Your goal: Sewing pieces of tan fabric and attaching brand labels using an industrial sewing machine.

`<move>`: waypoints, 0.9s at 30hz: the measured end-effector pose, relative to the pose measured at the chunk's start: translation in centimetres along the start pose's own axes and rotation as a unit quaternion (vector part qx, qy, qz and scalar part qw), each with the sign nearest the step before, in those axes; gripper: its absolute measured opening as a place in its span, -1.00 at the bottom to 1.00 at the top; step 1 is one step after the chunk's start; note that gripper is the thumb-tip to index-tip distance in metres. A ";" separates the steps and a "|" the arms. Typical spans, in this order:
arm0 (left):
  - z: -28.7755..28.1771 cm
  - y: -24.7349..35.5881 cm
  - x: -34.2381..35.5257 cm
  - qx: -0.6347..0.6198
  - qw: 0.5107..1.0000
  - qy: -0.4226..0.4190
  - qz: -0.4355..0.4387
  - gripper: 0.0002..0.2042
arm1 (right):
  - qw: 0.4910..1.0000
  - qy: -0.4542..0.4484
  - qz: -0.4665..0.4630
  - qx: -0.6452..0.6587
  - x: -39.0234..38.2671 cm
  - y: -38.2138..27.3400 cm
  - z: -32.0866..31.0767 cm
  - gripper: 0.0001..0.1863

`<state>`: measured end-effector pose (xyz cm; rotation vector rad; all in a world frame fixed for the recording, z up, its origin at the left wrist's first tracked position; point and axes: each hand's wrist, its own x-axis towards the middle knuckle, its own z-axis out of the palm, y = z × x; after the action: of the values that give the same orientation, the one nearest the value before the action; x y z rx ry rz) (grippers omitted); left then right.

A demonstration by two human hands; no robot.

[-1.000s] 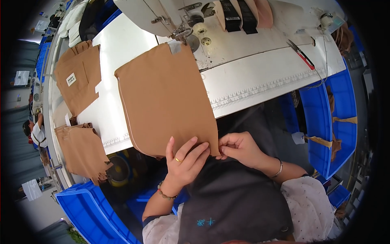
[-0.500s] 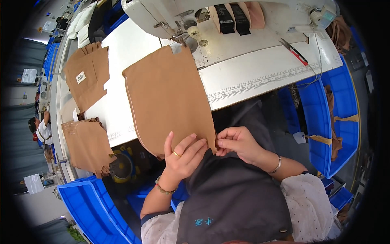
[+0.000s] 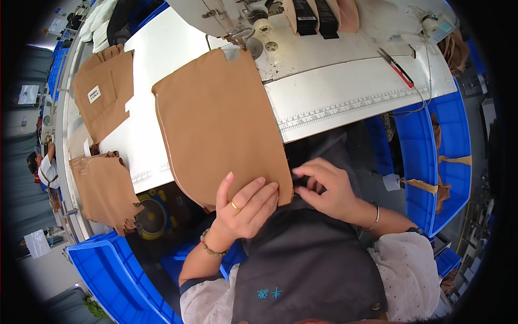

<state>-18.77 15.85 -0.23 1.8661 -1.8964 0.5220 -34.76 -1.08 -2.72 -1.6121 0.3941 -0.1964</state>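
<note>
A large brown fabric piece [image 3: 216,119] stretches from the sewing machine's presser foot [image 3: 240,39] over the table's front edge toward my lap. My left hand [image 3: 245,208] holds its near edge, with the fingers laid on top and the thumb hidden. A ring and a beaded bracelet show on that hand and wrist. Just beside the fabric's lower right corner, my right hand [image 3: 326,189] is apart from it. Its thumb and index finger are bent and separated, with nothing visible between them.
Brown pocketed pieces [image 3: 102,97] and a stack of brown fabric [image 3: 105,186] lie at left. Red-handled thread snips [image 3: 396,67] rest at right, beyond a printed ruler [image 3: 345,110]. Blue bins [image 3: 426,162] stand right and lower left [image 3: 108,270]. Black-strapped pieces [image 3: 305,16] lie behind.
My right hand has let go of the fabric's lower right corner and moved slightly right, its fingers parting. My left hand stays on the fabric. The whole view has shifted a little.
</note>
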 end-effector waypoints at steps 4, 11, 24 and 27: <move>-0.3 0.1 0.1 0.000 1.000 0.005 -0.005 -0.86 | 0.836 0.170 -0.388 -0.348 1.3 0.6 -0.2 -0.60; -0.8 -0.1 0.0 -0.028 0.999 0.012 -0.033 -0.88 | 0.756 0.111 -0.533 -0.364 1.8 -0.2 -0.8 -0.74; -3.1 -4.9 -8.6 -0.390 0.680 0.146 -0.604 -0.82 | 0.749 0.009 -0.507 -0.426 1.7 -0.7 -2.2 -0.77; -5.0 -6.6 -8.3 -0.402 0.675 0.111 -0.609 -0.80 | 0.768 0.001 -0.488 -0.415 1.8 -1.4 -2.3 -0.75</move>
<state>-11.97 25.40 -0.75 1.7658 -0.2407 -0.4705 -33.73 -3.85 -1.37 -2.5856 -0.5051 -0.9138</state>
